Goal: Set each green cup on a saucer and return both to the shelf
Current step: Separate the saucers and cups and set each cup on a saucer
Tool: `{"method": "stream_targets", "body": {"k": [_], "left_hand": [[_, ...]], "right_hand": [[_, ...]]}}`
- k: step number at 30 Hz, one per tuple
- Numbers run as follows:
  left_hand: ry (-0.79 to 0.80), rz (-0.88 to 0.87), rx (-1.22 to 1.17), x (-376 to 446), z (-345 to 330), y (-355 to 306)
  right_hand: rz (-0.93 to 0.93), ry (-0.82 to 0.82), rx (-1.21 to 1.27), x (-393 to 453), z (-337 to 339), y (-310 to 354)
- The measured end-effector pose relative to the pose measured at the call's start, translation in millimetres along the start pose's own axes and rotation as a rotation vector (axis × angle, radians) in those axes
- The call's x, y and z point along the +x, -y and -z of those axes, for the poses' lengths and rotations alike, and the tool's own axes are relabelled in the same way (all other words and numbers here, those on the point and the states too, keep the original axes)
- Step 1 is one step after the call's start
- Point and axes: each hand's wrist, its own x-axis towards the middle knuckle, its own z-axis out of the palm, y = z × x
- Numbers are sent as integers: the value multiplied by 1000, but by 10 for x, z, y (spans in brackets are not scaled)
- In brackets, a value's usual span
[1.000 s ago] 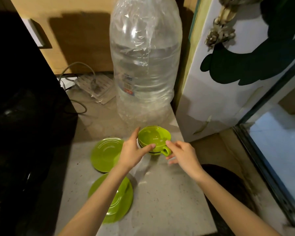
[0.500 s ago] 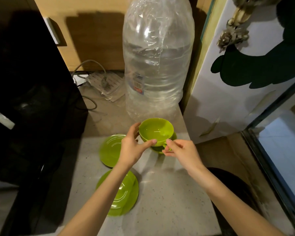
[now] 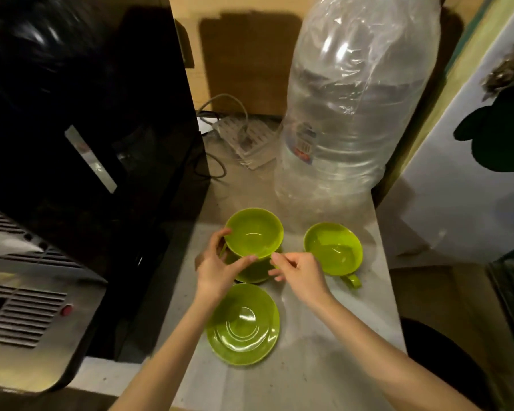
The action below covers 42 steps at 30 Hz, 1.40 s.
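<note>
Two saucers, two cups, all green, on a pale counter [image 3: 309,375]. Nearest: bare saucer [image 3: 243,324] at 6 o'clock. Beyond it, second saucer [image 3: 254,272], mostly hidden under the held cup [image 3: 253,232]; contact between them unclear. Left hand [image 3: 217,269] grips that cup's rim, thumb and fingers curled around it. Right hand [image 3: 297,271] pinches near the rim's 5 o'clock side. Other cup [image 3: 333,249] sits on the counter at 3 o'clock, handle toward the viewer. Big bottle [image 3: 353,114] stands at 12 o'clock.

2 green cups [image 3: 253,232] [image 3: 333,249], 2 saucers [image 3: 243,324] [image 3: 254,271], 1 big water bottle [image 3: 350,114], 2 hands [image 3: 217,268] [image 3: 301,271].
</note>
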Motion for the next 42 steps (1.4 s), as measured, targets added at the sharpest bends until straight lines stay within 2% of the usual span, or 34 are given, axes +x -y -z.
{"method": "stream_targets", "body": {"k": [20, 29, 32, 37, 42], "left_hand": [[-25, -48, 237, -138, 3, 138], [7, -18, 453, -96, -1, 27], [3, -109, 490, -87, -73, -147], [26, -324, 375, -131, -350, -430], [247, -388, 435, -73, -792, -511]], "right_hand": [[-39, 45, -68, -89, -69, -115], [24, 34, -209, -137, 9, -28], [40, -15, -216, -155, 93, 0], [74, -160, -162, -226, 406, 53], [112, -394, -242, -309, 792, -78]]}}
